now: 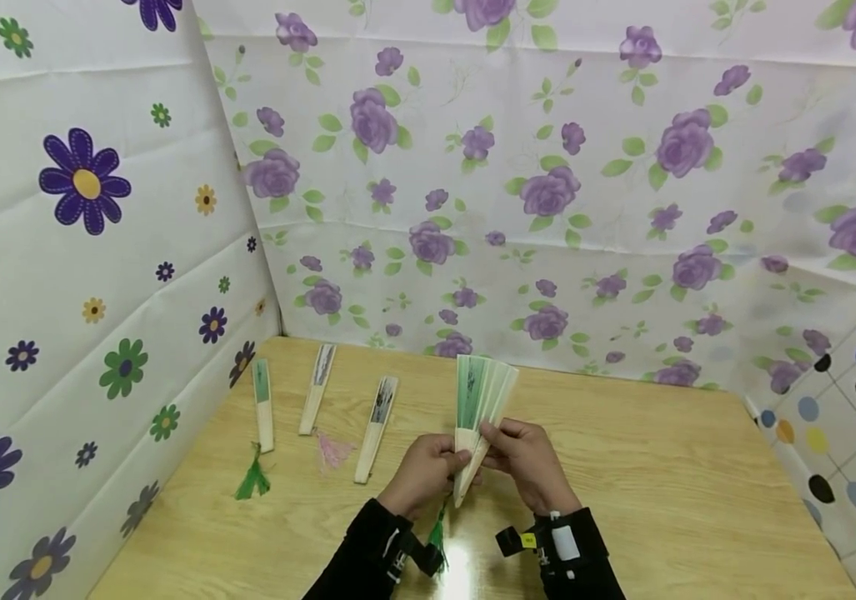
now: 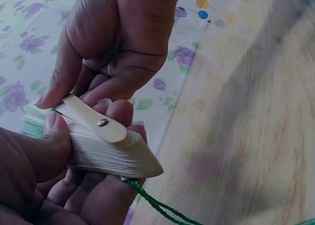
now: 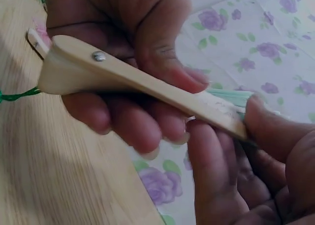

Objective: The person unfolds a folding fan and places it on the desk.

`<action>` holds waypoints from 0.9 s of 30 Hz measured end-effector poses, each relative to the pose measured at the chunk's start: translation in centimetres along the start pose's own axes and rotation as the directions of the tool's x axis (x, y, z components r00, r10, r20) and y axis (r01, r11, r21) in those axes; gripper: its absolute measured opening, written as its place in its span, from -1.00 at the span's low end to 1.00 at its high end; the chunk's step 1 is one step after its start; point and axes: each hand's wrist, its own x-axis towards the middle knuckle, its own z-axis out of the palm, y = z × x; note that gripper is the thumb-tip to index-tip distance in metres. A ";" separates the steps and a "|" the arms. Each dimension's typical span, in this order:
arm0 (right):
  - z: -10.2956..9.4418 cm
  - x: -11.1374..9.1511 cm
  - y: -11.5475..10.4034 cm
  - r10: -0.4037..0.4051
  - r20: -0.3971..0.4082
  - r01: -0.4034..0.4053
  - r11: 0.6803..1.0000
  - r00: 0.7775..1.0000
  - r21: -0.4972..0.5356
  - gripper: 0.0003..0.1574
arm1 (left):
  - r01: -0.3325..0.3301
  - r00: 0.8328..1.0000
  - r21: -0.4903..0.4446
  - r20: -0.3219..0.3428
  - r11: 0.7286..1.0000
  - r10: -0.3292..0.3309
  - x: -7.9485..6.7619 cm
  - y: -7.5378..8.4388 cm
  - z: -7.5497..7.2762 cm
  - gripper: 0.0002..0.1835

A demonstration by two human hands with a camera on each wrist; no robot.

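A green-and-white folding fan [image 1: 473, 396] is partly spread between the two hands, its leaf pointing away from the person. My left hand [image 1: 428, 473] grips it near the pivot end, thumb on top and fingers beneath. Higher up the ribs, my right hand [image 1: 531, 460] pinches the right outer stick between thumb and fingers. A metal rivet [image 2: 103, 122] joins the pale sticks at the narrow end in the left wrist view. From that end hangs a green tassel [image 1: 438, 536], its cord [image 3: 19, 94] showing in the right wrist view.
Three folded fans lie to the left on the wooden table [image 1: 660, 475]: a green one [image 1: 262, 404] with a green tassel [image 1: 253, 477], a grey-patterned one [image 1: 318, 387] beside a pink tassel [image 1: 333, 450], and a dark-patterned one [image 1: 377, 429]. Flowered cloth [image 1: 473, 192] hangs behind.
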 end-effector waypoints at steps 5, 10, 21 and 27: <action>0.9 0.0 0.0 -0.011 -0.119 0.021 0.997 0.993 0.078 -0.62 | -0.013 0.999 -0.026 -0.037 1.000 0.012 0.0 0.1 -0.2 -0.69; 1.3 0.1 0.2 -0.018 -0.139 0.035 0.993 0.990 0.116 -0.59 | -0.009 0.998 -0.025 -0.061 1.000 0.007 0.0 0.3 -0.4 -0.69; -0.2 -0.1 0.2 0.021 0.081 -0.020 1.000 0.996 -0.014 -0.53 | 0.023 0.999 -0.027 -0.032 0.999 -0.024 -0.3 0.3 -0.4 -0.71; 0.2 -0.3 0.4 0.002 0.011 -0.003 0.998 1.000 0.070 -0.50 | 0.025 0.996 -0.010 -0.088 1.000 -0.025 0.2 0.2 -0.1 -0.75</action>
